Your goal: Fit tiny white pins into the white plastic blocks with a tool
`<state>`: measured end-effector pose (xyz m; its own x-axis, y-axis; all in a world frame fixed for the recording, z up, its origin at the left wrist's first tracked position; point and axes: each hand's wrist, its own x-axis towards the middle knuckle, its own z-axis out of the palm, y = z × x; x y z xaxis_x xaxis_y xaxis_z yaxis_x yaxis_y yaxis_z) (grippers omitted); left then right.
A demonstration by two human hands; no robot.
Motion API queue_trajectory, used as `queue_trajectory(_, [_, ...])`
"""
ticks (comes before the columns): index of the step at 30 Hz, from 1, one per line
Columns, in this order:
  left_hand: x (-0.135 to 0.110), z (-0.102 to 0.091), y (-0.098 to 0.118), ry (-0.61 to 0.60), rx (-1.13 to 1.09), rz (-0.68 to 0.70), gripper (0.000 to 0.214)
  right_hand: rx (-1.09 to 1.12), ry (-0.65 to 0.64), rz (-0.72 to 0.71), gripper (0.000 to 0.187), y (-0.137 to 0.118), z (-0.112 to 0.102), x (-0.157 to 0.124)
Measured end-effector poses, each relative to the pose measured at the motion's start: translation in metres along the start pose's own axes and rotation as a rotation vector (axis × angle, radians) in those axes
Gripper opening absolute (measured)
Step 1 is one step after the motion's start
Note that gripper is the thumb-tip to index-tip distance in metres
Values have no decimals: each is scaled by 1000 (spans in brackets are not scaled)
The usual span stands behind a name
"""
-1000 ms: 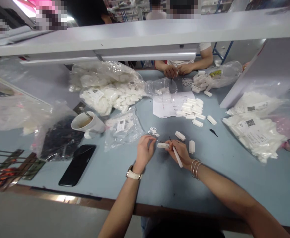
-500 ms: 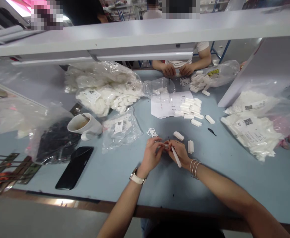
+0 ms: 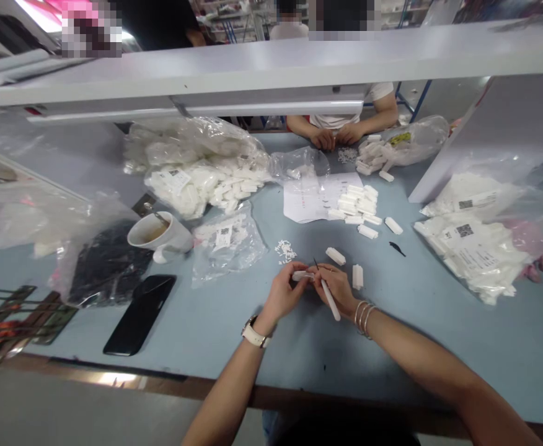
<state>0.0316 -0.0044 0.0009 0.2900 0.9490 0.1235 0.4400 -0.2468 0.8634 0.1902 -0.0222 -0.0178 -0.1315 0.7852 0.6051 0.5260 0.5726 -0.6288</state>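
Note:
My left hand (image 3: 284, 291) is closed on a small white plastic piece (image 3: 302, 275), pinched between thumb and fingers. My right hand (image 3: 336, 288) meets it at the piece's right end and grips a white-handled tool (image 3: 331, 300) with a thin dark tip pointing up and away. Whether the right fingertips also touch the piece, I cannot tell. Just beyond my left hand lies a scatter of tiny white parts (image 3: 285, 250). Two loose white plastic pieces, one farther back (image 3: 335, 256) and one to the right (image 3: 357, 277), rest near my right hand.
A heap of white pieces (image 3: 357, 204) lies partly on a paper sheet (image 3: 299, 201). Bags (image 3: 197, 167), a cup (image 3: 160, 235) and a phone (image 3: 140, 316) stand or lie leftward; another bag (image 3: 476, 248) is right. Opposite, a co-worker's hands (image 3: 336, 136) work beneath a shelf (image 3: 271, 71).
My left fingers have shifted, so more of the white piece shows between them. The tool in my right hand has moved slightly toward me. The loose pieces lie where they were.

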Motion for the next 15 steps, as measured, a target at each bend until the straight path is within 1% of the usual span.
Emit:
queue_trajectory(2, [0, -1, 3, -7, -51, -40, 19, -1, 11, -33, 19, 1, 1, -1])
queue_trajectory(5, [-1, 1, 8, 18, -73, -35, 18, 16, -2, -37, 20, 2, 3, -2])
queue_trajectory(9, [-1, 2, 7, 39, -18, -12, 17, 74, 5, 34, 21, 1, 2, -2])
queue_trajectory(11, [2, -1, 2, 52, 0, 1, 19, 109, 4, 80, 19, -1, 1, 0])
queue_trajectory(13, [5, -8, -5, 117, 60, 31, 20, 126, -12, 108, 18, -3, 0, 1])
queue_trajectory(15, [7, -19, -14, 235, 174, 58, 21, 129, -27, 122, 18, -4, -1, 2])
